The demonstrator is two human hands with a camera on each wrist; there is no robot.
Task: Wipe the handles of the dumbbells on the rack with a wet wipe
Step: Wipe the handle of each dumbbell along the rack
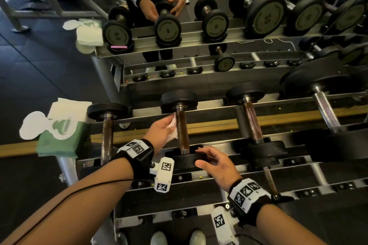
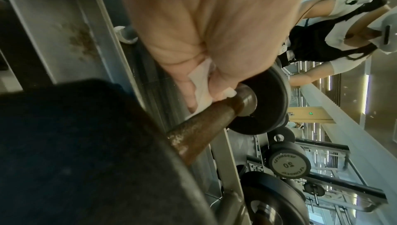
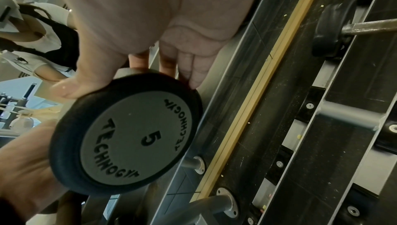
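The dumbbell marked 5 lies second from the left on the rack's top shelf; its rusty brown handle (image 1: pixel 182 129) runs away from me. My left hand (image 1: pixel 169 125) holds a white wet wipe (image 1: pixel 172 132) against the left side of that handle near the far head (image 1: pixel 179 101). In the left wrist view the wipe (image 2: pixel 201 79) is bunched in my fingers, touching the handle (image 2: pixel 199 126). My right hand (image 1: pixel 201 157) grips the near head (image 1: pixel 185 160), thumb on its face and fingers over the rim. The right wrist view shows the head (image 3: pixel 128 135) in my right hand (image 3: pixel 128 79).
A green pack of wipes (image 1: pixel 59 139), flap open, sits at the rack's left end. Other dumbbells lie to the left (image 1: pixel 107 135) and right (image 1: pixel 253 123), with a bigger one (image 1: pixel 326 113) further right. A mirror (image 1: pixel 199 45) behind reflects the rack and me. The lower shelf (image 1: pixel 179 205) has empty cradles.
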